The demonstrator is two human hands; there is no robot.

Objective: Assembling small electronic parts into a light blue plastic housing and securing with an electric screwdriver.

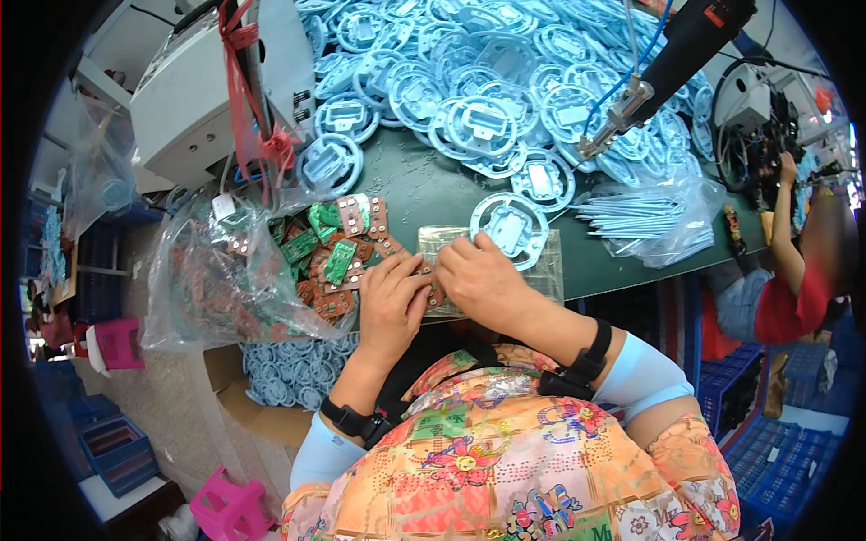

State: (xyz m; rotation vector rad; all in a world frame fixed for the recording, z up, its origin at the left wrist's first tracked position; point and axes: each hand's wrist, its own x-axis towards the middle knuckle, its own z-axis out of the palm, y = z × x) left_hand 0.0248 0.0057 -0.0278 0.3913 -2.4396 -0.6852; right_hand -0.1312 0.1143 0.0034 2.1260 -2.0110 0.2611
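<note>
Across the far half of your green worktable (424,185) spreads a big heap of pale blue round plastic frames (505,63), each a ring with a rectangular plate in its middle. To your left stands a grey machine housing (194,90) tied round with red strapping (242,54). Below it, a clear plastic bag (203,279) sags off the table edge, spilling small circuit boards (329,257), some green, some brown with pale pads. A second clear bag (654,221) on your right holds a bundle of thin blue-white rods. A black powered screwdriver (667,63) hangs above the heap, tip pointing down-left.

One blue round frame (510,225) lies apart from the heap, resting on a clear flat plastic sheet (546,270) just beyond your right hand (478,275). That hand is curled, its fingertips touching the frame's near rim. Your left hand (390,302) is closed, pinching a small brown circuit board (422,268) between the two hands, at the table's near edge. Whether the right hand also grips that board, you cannot tell.

A small white tag (223,206) lies on the left bag.
</note>
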